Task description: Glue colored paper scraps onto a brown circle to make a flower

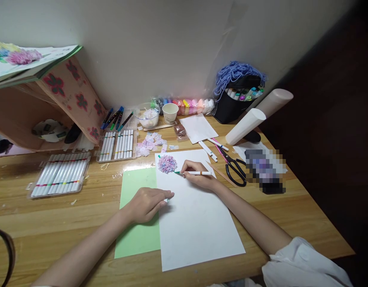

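My right hand [196,174] is closed round a white marker [202,173] with an orange band, its green tip at the lower right edge of a pink and purple paper flower [167,164]. The flower sits at the top left of a white sheet [198,223]. My left hand [152,204] rests on the sheet's left edge, fingers pressed together over a small white piece with a greenish end, perhaps a marker cap. Under the white sheet's left side lies a green sheet [139,235].
Two marker cases [61,175] [116,146] stand at the left, near a decorated box [73,95]. Paper scraps [151,143], a paper cup [170,113] and a bowl [148,116] are behind. Black scissors [236,169], white bottles [246,126] and a black pen holder [233,105] are at the right.
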`<act>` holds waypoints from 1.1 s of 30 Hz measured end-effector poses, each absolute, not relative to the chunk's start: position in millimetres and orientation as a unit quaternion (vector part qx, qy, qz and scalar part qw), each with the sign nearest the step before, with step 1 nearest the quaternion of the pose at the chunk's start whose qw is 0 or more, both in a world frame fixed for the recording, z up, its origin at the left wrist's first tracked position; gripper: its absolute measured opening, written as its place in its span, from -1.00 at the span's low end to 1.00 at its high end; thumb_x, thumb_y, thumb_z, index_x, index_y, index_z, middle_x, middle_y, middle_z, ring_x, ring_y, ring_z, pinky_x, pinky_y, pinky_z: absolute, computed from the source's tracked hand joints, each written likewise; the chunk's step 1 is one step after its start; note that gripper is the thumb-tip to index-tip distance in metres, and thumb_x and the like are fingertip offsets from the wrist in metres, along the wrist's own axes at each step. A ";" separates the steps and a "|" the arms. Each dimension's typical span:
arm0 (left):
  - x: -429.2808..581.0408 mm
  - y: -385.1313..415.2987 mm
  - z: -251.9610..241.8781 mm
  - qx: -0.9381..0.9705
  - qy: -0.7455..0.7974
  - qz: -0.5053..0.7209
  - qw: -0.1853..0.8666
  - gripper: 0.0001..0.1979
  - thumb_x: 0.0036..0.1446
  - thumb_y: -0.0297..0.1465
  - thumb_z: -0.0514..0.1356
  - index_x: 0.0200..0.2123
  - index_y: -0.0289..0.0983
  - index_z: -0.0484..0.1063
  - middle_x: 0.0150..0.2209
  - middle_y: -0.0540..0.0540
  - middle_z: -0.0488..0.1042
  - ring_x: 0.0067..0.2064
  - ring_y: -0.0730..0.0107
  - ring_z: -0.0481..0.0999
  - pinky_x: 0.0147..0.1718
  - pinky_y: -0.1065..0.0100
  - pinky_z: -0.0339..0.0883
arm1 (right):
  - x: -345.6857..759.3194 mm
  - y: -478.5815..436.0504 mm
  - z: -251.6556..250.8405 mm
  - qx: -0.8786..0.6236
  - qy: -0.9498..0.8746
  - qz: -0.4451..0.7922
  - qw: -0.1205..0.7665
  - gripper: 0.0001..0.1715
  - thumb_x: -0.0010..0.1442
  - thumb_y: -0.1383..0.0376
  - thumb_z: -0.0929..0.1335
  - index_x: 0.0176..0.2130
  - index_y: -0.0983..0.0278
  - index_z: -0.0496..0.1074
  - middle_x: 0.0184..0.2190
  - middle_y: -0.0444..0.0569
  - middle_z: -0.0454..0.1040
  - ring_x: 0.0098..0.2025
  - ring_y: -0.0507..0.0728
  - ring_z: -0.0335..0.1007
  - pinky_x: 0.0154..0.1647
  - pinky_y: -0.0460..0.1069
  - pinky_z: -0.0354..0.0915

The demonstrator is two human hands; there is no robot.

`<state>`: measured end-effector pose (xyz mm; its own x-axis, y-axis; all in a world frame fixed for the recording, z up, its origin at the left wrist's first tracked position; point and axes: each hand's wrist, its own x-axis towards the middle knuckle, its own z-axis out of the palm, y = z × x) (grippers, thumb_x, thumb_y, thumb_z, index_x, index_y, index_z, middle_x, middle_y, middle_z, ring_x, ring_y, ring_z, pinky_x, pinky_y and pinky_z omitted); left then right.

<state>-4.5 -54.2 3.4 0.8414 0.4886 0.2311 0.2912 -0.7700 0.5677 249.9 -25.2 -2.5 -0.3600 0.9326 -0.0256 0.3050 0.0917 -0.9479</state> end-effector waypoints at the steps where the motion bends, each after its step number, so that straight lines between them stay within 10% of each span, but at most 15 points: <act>1: -4.4 -54.2 3.3 0.922 0.211 0.187 0.266 -0.65 0.29 -0.39 -0.11 0.02 -0.29 0.35 -0.04 -0.13 0.53 -0.04 0.36 0.53 -0.15 0.36 0.44 | 250.1 -25.2 -2.7 -0.466 -0.663 0.489 0.322 -0.94 0.10 0.36 0.29 -0.38 0.28 0.38 -0.44 -0.13 0.42 -0.37 0.05 0.32 -0.37 -0.08 0.17; 33: -6.5 -49.4 2.5 0.927 0.207 0.191 0.247 -0.65 0.27 -0.42 -0.08 0.05 -0.25 0.34 -0.05 -0.09 0.53 -0.02 0.39 0.52 -0.14 0.43 0.44 | 251.1 -21.6 -3.5 -0.428 -0.669 0.505 0.338 -0.91 0.04 0.42 0.30 -0.39 0.27 0.40 -0.39 -0.13 0.45 -0.30 0.05 0.37 -0.28 -0.08 0.23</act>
<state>-6.5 -49.4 2.5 0.8407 0.4791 0.2523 0.2900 -0.7919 0.5374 251.1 -21.6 -3.5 -0.4050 0.9141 0.0201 0.2321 0.1241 -0.9647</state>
